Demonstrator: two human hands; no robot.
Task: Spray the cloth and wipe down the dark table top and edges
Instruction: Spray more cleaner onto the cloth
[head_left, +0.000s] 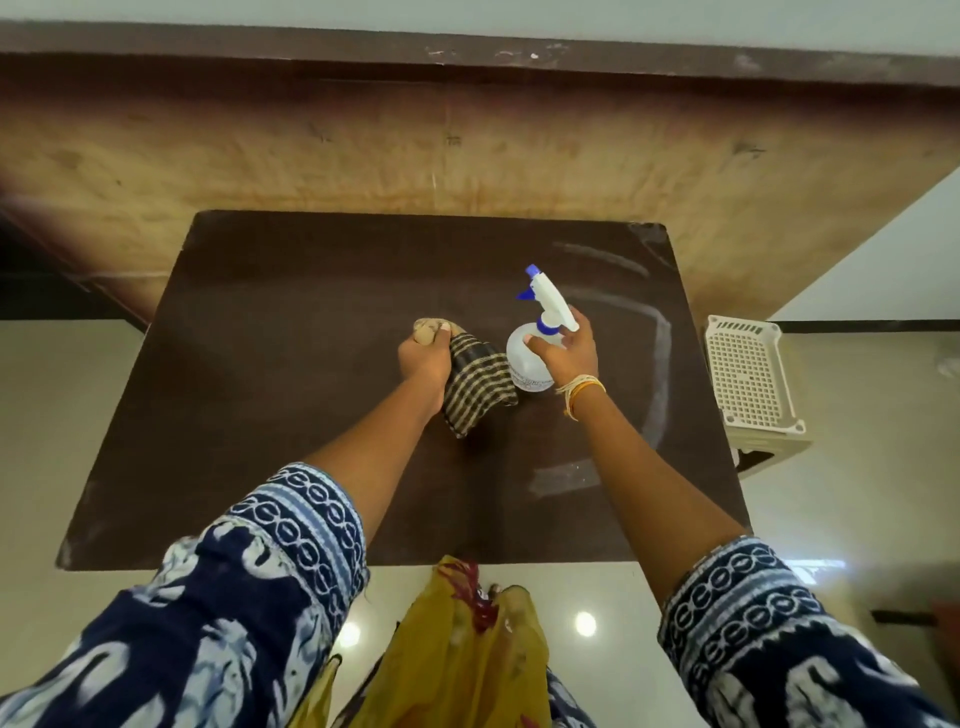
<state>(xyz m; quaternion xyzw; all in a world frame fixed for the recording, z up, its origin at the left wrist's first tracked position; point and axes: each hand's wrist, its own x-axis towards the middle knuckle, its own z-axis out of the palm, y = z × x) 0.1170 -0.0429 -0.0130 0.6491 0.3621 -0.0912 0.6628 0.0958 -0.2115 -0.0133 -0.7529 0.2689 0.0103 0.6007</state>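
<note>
A dark brown table top (291, 415) fills the middle of the head view. My left hand (425, 353) grips a dark checked cloth (478, 387) above the table's middle; the cloth hangs down to the right of the hand. My right hand (563, 351) holds a clear spray bottle (527, 358) with a white and blue trigger head, just right of the cloth. The nozzle points away and to the left. Pale curved streaks (657, 374) mark the right part of the table top.
A white perforated plastic stool (748, 379) stands close to the table's right edge. A large light wooden surface (363, 156) lies beyond the far edge. Glossy light floor tiles (62, 415) surround the table. My yellow garment (467, 649) hangs at the near edge.
</note>
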